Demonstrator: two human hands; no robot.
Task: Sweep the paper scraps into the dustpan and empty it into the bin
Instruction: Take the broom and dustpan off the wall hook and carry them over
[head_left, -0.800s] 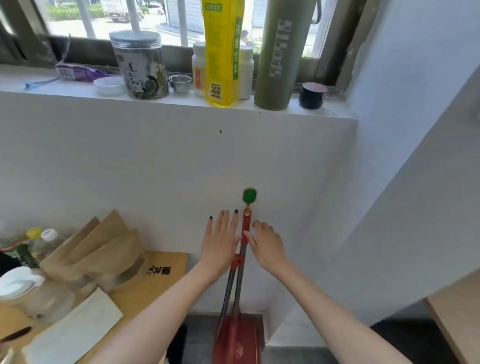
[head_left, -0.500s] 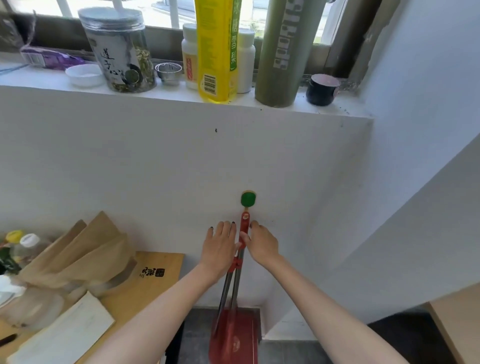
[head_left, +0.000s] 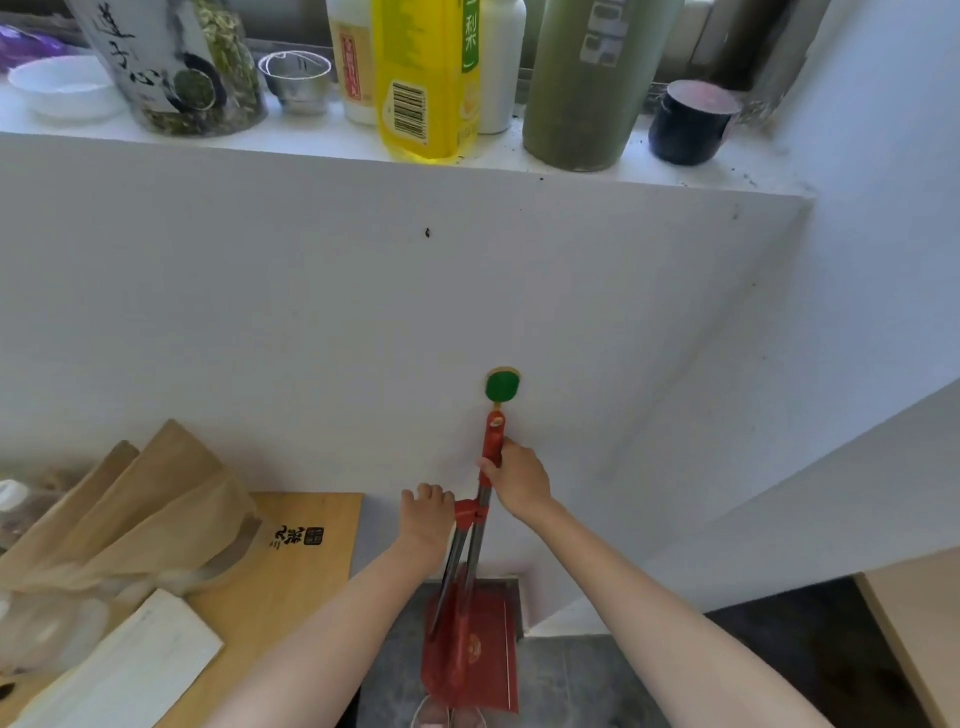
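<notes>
A red dustpan (head_left: 478, 649) stands on the grey floor against the white wall, with two metal poles rising from it, joined by a red clip (head_left: 470, 512). My right hand (head_left: 519, 480) grips the longer pole's red handle (head_left: 494, 426), just below a green wall hook (head_left: 502, 386). My left hand (head_left: 427, 514) is curled at the clip, holding the top of the shorter pole. The brush head is hidden behind the pan. No paper scraps or bin are in view.
A wooden table (head_left: 311, 571) at the left carries brown paper bags (head_left: 145, 509) and a white sheet (head_left: 130, 670). The window sill (head_left: 311, 150) above holds jars and bottles. Another table edge (head_left: 919, 623) is at the right. The wall corner is close on the right.
Both hands went from flat beside the poles to curled around them. My right hand closed on the red handle, my left dropped to the clip. My head moved closer.
</notes>
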